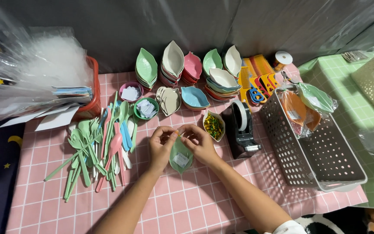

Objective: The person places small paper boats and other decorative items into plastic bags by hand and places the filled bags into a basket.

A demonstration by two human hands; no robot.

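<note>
Head view: my left hand [161, 145] and right hand [201, 142] both pinch the top of a bagged green dish [181, 157] (paper slip inside) over the pink table [187, 203], beside the cutlery [98, 145].

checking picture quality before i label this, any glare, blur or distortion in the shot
Head view: sharp and evenly lit around the left hand and right hand holding the green leaf-shaped dish in clear wrap; white glare on the crinkled clear plastic bags at upper left; the white perforated plastic basket casts a dotted shadow; wide-angle lens bends the edges.
</note>
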